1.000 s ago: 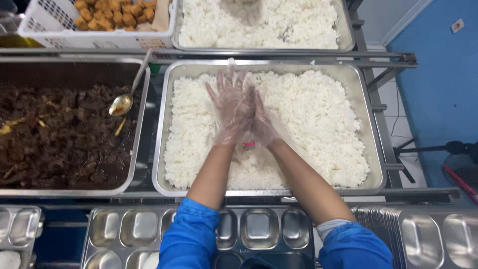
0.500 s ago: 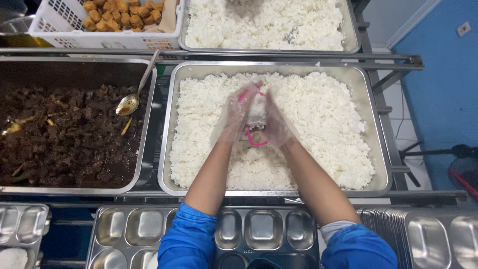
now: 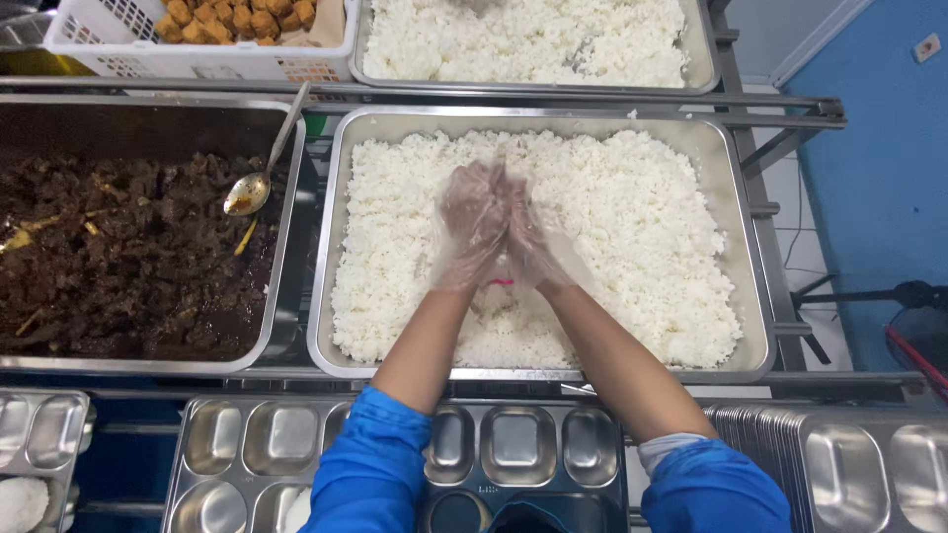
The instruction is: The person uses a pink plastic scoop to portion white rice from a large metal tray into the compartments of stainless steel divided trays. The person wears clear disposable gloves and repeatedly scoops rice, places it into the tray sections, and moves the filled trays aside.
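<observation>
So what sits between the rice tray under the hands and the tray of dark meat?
In the head view, only a narrow dark gap between the rice tray's rim and the meat tray; the spoon's handle tip reaches over it.

My gloved left hand (image 3: 472,229) and right hand (image 3: 533,242) press together over the white rice (image 3: 642,227), which lies heaped in the steel pan (image 3: 726,178), centre-right, something pink (image 3: 502,282) showing beneath my palms.
</observation>
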